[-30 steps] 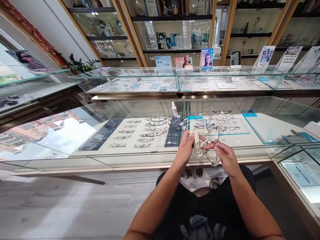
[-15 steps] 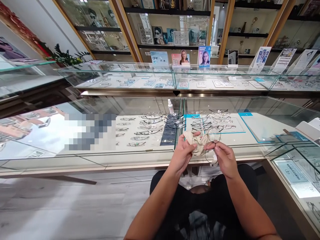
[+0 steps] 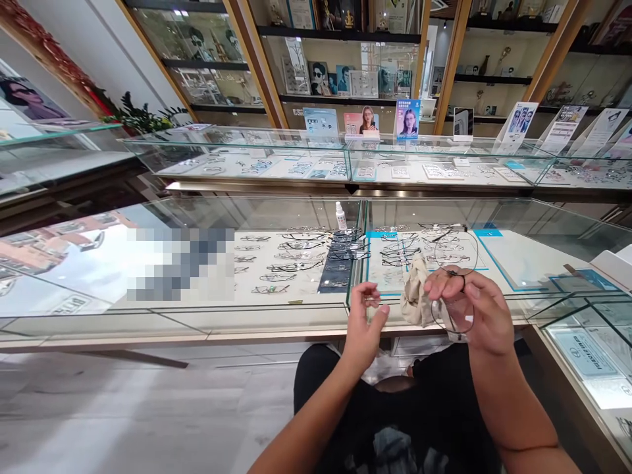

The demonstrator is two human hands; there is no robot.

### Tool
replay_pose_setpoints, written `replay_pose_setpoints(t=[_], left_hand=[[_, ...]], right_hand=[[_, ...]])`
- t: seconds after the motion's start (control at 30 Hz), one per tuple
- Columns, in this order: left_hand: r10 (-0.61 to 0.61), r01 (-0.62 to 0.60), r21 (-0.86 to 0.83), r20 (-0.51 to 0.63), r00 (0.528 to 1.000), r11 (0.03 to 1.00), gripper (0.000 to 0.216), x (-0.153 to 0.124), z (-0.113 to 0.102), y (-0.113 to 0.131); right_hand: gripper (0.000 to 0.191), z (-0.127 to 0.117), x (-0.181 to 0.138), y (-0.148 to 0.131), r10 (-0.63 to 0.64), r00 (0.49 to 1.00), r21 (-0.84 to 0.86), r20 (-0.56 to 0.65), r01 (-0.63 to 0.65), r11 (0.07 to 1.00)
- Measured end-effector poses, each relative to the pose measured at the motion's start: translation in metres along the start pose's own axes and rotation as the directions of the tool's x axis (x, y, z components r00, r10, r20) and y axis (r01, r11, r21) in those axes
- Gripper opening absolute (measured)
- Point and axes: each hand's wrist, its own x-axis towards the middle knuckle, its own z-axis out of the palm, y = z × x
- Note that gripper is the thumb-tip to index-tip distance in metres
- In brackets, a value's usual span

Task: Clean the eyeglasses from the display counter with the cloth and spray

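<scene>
My right hand [image 3: 476, 303] is closed around a pair of thin-framed eyeglasses [image 3: 455, 253], gripping them near the bridge. The glasses are turned on end, one round lens above the fingers and the other below. A crumpled beige cloth [image 3: 415, 293] hangs at the fingertips of this hand, apparently held with the glasses. To the left, my left hand [image 3: 366, 322] is empty, with its fingers curled loosely and the thumb apart from them. Both hands are above the front edge of the glass display counter [image 3: 296, 304].
Rows of eyeglasses [image 3: 296, 266] and a white spray bottle [image 3: 340, 216] are on the counter, some frames on a dark blue mat [image 3: 332, 273]. A blue-edged white tray [image 3: 518, 260] is at the right. Behind runs another glass case [image 3: 276, 187] with standing advertising cards [image 3: 407, 120].
My left hand has let go of the beige cloth, which is now at my right hand. The right hand has moved right with the glasses, and the view has shifted slightly.
</scene>
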Motion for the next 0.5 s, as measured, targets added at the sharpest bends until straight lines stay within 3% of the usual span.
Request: replay_pose_setpoints(t=[0.07, 0.17, 0.2, 0.33, 0.5], left_hand=[[0.108, -0.131, 0.098, 0.207, 0.972, 0.987, 0.039, 0.009, -0.004, 0.015], [0.046, -0.135, 0.176, 0.435, 0.899, 0.975, 0.025, 0.023, -0.008, 0.035], [0.036, -0.143, 0.194, 0.470, 0.882, 0.971, 0.020, 0.027, -0.009, 0.041], [0.077, -0.197, 0.189, 0.507, 0.859, 0.962, 0.034, 0.036, -0.017, 0.053], [-0.023, 0.003, 0.039, 0.535, 0.845, 0.999, 0.048, 0.037, -0.026, 0.054]], right_hand=[[0.033, -0.003, 0.006, -0.004, 0.041, 0.997, 0.007, 0.068, -0.042, 0.999], [0.030, -0.009, 0.013, -0.006, 0.065, 0.989, -0.011, 0.132, -0.064, 0.998], [0.030, -0.012, 0.016, -0.007, 0.072, 0.988, -0.039, 0.135, -0.067, 0.997], [0.034, -0.023, 0.021, -0.005, 0.095, 0.988, -0.237, 0.125, -0.063, 0.969], [0.035, -0.022, 0.024, 0.007, 0.098, 0.982, -0.353, 0.160, -0.036, 0.935]])
